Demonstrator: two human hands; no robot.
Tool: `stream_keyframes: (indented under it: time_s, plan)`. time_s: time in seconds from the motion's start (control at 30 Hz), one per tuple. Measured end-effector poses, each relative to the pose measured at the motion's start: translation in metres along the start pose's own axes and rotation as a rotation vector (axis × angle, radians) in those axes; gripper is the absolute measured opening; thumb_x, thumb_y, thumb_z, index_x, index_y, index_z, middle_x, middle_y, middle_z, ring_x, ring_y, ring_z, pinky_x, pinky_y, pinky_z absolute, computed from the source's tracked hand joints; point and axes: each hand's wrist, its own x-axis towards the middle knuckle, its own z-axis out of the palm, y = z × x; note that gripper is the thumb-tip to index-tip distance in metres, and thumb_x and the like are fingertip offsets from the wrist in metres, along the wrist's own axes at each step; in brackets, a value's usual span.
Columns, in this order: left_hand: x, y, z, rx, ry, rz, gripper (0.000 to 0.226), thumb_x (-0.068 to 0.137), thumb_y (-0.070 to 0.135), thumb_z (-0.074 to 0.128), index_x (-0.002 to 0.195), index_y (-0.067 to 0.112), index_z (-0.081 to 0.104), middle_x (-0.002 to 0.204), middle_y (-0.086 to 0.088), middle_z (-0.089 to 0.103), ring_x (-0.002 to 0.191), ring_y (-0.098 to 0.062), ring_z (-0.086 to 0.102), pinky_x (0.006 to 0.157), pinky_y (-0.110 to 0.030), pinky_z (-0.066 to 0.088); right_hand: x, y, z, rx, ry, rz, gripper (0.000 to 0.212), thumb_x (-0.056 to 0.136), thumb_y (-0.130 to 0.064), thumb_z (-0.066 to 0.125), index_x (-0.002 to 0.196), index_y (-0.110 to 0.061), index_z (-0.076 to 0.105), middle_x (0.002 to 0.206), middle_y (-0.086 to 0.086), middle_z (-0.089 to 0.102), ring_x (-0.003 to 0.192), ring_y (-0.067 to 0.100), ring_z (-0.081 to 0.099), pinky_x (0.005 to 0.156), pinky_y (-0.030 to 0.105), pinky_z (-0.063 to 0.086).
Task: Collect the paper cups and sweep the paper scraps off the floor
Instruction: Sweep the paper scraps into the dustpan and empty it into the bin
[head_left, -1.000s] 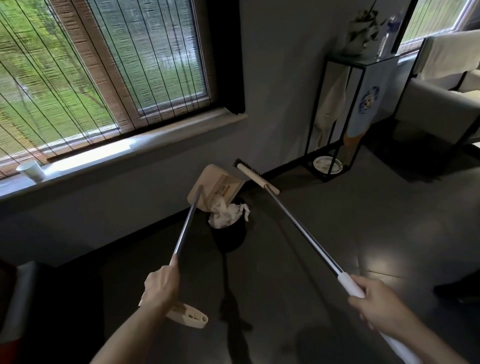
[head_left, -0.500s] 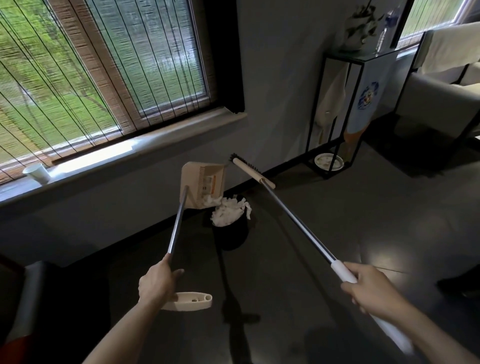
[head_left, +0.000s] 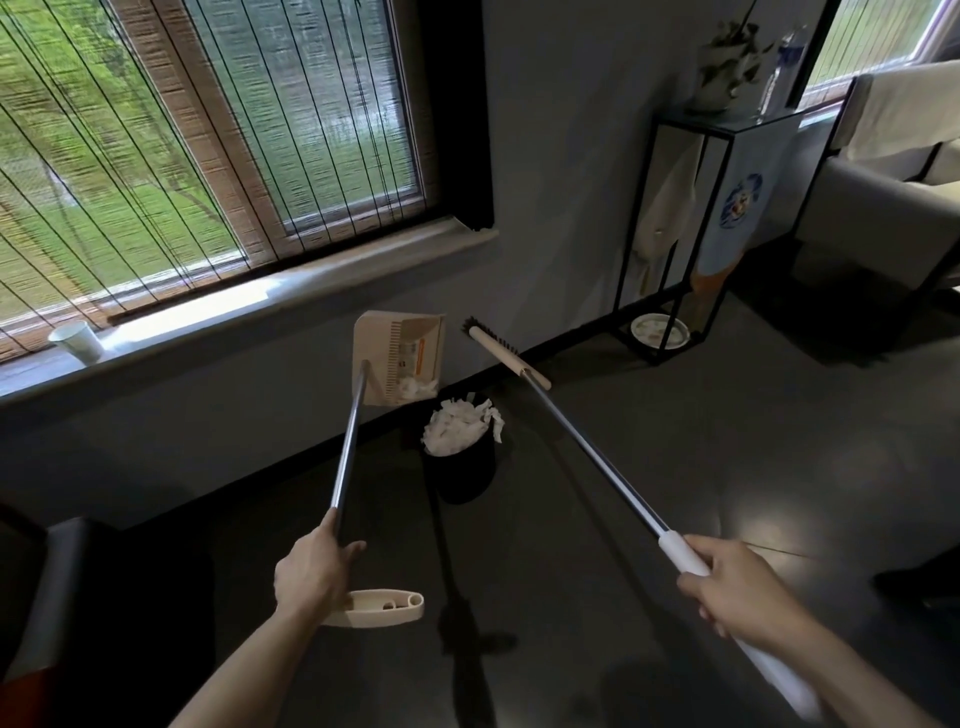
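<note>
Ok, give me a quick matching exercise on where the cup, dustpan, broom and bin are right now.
Things:
1. paper cup
2. dustpan
3. broom
4. bin

Places:
A. held by the right hand
B. on the windowsill
C. on the floor, full of paper scraps
D. held by the left hand

Pairs: 1-B, 2-D, 3-A, 4-C.

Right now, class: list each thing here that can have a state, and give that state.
bin: upright, heaped with paper scraps.
dustpan: tipped up over the bin, a few scraps inside.
broom: held out, head beside the dustpan.
paper cup: upright on the windowsill, uncollected.
left hand: grips the dustpan's pole.
right hand: grips the broom's handle.
blind: lowered.
</note>
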Motion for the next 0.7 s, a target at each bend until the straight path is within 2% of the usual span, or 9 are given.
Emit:
stream_keyframes:
  time_s: [0.13, 0.23, 0.37, 0.47, 0.53, 0.63, 0.7]
  plan:
    - [-0.001, 0.0, 0.001, -0.044, -0.029, -0.02, 0.058, 0.09, 0.04, 0.06, 0.142, 0.033, 0.035, 0.097, 0.002, 0.06, 0.084, -0.021, 0.063, 0.065, -0.034, 0.053, 0.002, -0.004, -0.003, -0.01, -0.006, -0.002, 0.022, 0.077, -0.003, 0.056, 0.093, -0.014, 0.067, 0.042, -0.003, 0.05, 0.036, 0.01, 0.049, 0.039, 0.023, 0.041]
    - [-0.003, 0.0, -0.003, -0.055, -0.032, -0.035, 0.06, 0.089, 0.042, 0.061, 0.143, 0.034, 0.035, 0.108, 0.0, 0.062, 0.09, -0.022, 0.063, 0.067, -0.034, 0.052, 0.001, -0.01, -0.007, -0.022, -0.012, -0.004, 0.022, 0.077, -0.003, 0.056, 0.093, -0.012, 0.067, 0.04, -0.002, 0.05, 0.033, 0.012, 0.047, 0.039, 0.022, 0.04]
    - [-0.014, -0.008, -0.022, -0.028, -0.024, -0.04, 0.064, 0.087, 0.045, 0.062, 0.143, 0.031, 0.036, 0.108, 0.0, 0.063, 0.083, -0.015, 0.062, 0.059, -0.028, 0.048, -0.002, -0.025, -0.013, 0.03, -0.04, -0.004, 0.019, 0.078, 0.002, 0.055, 0.089, -0.006, 0.068, 0.04, -0.001, 0.05, 0.033, 0.013, 0.044, 0.037, 0.019, 0.036]
    - [-0.024, -0.022, -0.041, -0.004, -0.017, -0.054, 0.067, 0.084, 0.051, 0.063, 0.142, 0.028, 0.039, 0.11, 0.001, 0.065, 0.086, -0.013, 0.061, 0.059, -0.027, 0.047, -0.01, -0.038, -0.017, 0.088, -0.078, -0.014, 0.012, 0.079, 0.005, 0.055, 0.079, 0.0, 0.066, 0.044, 0.001, 0.052, 0.035, 0.011, 0.046, 0.037, 0.019, 0.036]
    - [-0.03, -0.031, -0.055, -0.026, -0.048, -0.081, 0.068, 0.081, 0.054, 0.065, 0.14, 0.027, 0.044, 0.104, 0.002, 0.066, 0.08, -0.009, 0.059, 0.059, -0.025, 0.047, -0.017, -0.046, -0.022, 0.122, -0.115, -0.01, 0.011, 0.08, 0.004, 0.055, 0.078, 0.002, 0.066, 0.049, 0.005, 0.055, 0.038, 0.012, 0.047, 0.038, 0.019, 0.037]
    - [-0.042, -0.041, -0.076, -0.128, -0.101, -0.137, 0.061, 0.079, 0.05, 0.07, 0.131, 0.02, 0.056, 0.095, 0.0, 0.068, 0.075, -0.011, 0.058, 0.059, -0.025, 0.042, -0.027, -0.056, -0.033, 0.162, -0.196, 0.019, 0.011, 0.081, 0.005, 0.056, 0.085, 0.004, 0.066, 0.054, 0.009, 0.056, 0.039, 0.013, 0.048, 0.038, 0.019, 0.038]
    - [-0.049, -0.048, -0.086, -0.191, -0.109, -0.175, 0.055, 0.08, 0.046, 0.071, 0.123, 0.013, 0.063, 0.099, -0.005, 0.069, 0.078, -0.012, 0.057, 0.064, -0.026, 0.041, -0.034, -0.067, -0.041, 0.205, -0.255, 0.042, 0.016, 0.083, 0.008, 0.054, 0.096, 0.0, 0.061, 0.06, 0.013, 0.056, 0.04, 0.013, 0.048, 0.037, 0.019, 0.038]
